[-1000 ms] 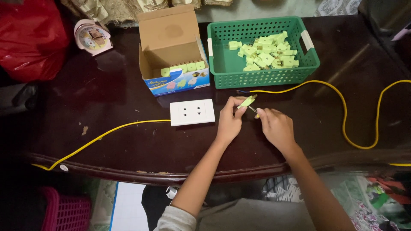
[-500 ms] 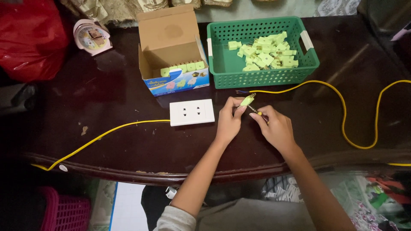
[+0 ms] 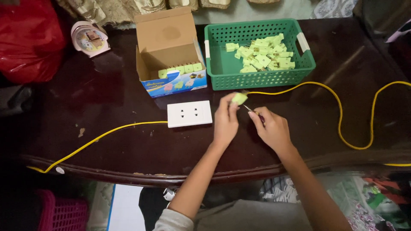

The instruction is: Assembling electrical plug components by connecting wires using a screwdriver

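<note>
We see the left hand (image 3: pixel 225 122) pinching a pale green plug (image 3: pixel 239 99) between its fingertips, just before the green basket (image 3: pixel 222 64) — the right hand (image 3: pixel 270 128) is closed around a small dark tool (image 3: pixel 251 111), its tip near the plug.

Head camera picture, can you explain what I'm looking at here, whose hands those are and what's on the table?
This view comes from a camera on a person's head, looking down at their own two bare hands over a dark wooden table. The left hand pinches a small light green plug on the end of a yellow cable. The right hand holds a thin dark tool against it; I cannot tell what kind. Nearby lie a white double socket, a green basket of similar plugs, an open cardboard box with more, and a red bag.
</note>
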